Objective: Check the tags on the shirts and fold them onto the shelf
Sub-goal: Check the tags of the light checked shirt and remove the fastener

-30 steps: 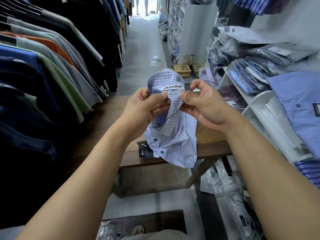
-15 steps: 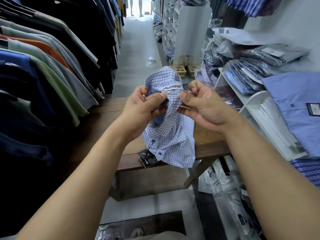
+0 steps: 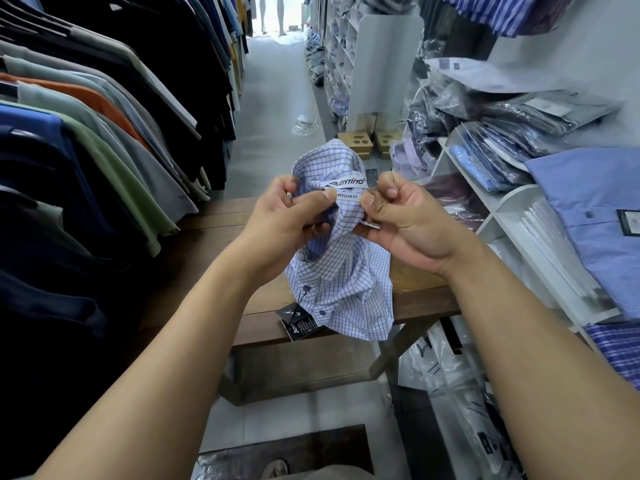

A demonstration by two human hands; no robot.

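We see the left hand (image 3: 284, 223) pinching the collar of the checked shirt (image 3: 343, 285), held over the wooden bench (image 3: 214, 244). Its neck label (image 3: 346, 189) faces us. The right hand (image 3: 412, 220), fingers curled, pinches the collar's other side, near the shelf (image 3: 516, 200).

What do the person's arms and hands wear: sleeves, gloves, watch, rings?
The left hand and right hand are ungloved, no rings showing; the left forearm and right forearm are bare to the frame edge: no sleeve, watch or bracelet.
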